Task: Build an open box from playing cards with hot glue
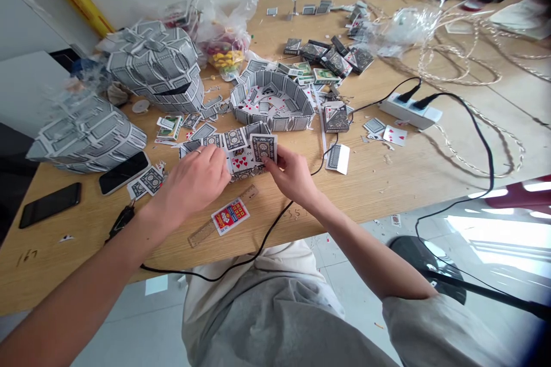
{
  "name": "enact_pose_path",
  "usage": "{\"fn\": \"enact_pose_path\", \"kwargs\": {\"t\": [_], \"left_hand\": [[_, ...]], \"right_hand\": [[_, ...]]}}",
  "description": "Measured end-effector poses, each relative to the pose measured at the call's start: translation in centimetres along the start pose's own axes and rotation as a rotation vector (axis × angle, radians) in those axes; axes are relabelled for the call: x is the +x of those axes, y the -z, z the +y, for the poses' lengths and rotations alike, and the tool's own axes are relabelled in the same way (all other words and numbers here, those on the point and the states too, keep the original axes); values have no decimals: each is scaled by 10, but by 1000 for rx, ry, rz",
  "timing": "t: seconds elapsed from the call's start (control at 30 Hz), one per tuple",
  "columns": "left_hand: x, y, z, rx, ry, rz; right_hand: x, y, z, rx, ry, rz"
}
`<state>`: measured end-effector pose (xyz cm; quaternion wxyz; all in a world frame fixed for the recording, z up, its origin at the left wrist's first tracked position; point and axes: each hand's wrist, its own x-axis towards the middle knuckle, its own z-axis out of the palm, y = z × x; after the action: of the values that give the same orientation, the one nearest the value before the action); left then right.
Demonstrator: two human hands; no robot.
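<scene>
Near the middle of the table lies a piece built from playing cards, with dark patterned backs and a red-heart face showing. My right hand pinches a patterned card at the right end of this piece, thumb on its lower edge. Over the left part of the piece rests my left hand, its fingers curled inward; whatever they hold is hidden beneath them. Just behind stands a heart-shaped tray of folded cards. A red card lies on a clear ruler in front of my hands.
Large card-built boxes stand at the left, near two phones. Card packs and a white power strip are to the right. A black cable crosses the front table edge. Plastic bags sit at the back.
</scene>
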<state>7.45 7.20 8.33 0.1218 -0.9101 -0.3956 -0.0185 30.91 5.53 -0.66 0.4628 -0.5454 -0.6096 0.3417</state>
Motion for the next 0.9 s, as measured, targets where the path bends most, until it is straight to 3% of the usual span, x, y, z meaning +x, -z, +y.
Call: {"fn": "enact_pose_path", "kwargs": {"t": [0.07, 0.23, 0.37, 0.53, 0.6, 0.67, 0.77, 0.9], "left_hand": [[-15, -3, 3, -97, 30, -12], [-49, -18, 19, -373, 137, -72], [-58, -17, 32, -863, 368, -39], [-58, -17, 57, -1493, 532, -8], [-59, -21, 65, -1604, 592, 27], [-63, -25, 70, -1634, 617, 41], [-70, -26, 71, -1499, 576, 40], [-74, -22, 69, -1277, 473, 77]], "right_hand": [[-3, 2, -2, 71, 40, -28], [-21, 10, -15, 89, 306, -28], [-39, 8, -27, 96, 415, -29], [-55, -2, -31, 118, 427, -103], [-59, -2, -32, 159, 361, -142], [-60, 0, -36, 277, 198, -177], [-58, 5, -45, 419, -62, -279], [-51, 5, -56, 344, -194, -441]]}}
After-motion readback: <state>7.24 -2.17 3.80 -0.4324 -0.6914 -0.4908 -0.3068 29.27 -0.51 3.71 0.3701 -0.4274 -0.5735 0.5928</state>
